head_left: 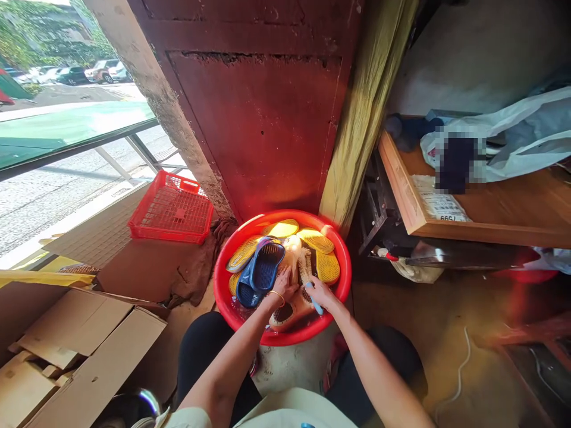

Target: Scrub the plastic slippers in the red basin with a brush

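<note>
A round red basin (pixel 345 291) with water in it stands between my knees. In it, my left hand (pixel 286 285) presses down on a light brown shoe (pixel 284 321), its fingers pointing away from me and partly hidden. My right hand (pixel 321 293) grips a scrubbing brush (pixel 316 302) by its light blue handle, close to the right side of the shoe. A pair of dark blue slippers (pixel 266 267) leans to the left of my left hand. Several yellow-soled shoes (pixel 328 267) lie around the basin's back and sides.
Behind the basin is a dark red door (pixel 267 131) beside a yellowish curtain (pixel 366 119). A red plastic crate (pixel 173 214) sits at the left, with cardboard boxes (pixel 75 333) nearer me. On the right stands a wooden table (pixel 499 208) with plastic bags (pixel 517 137).
</note>
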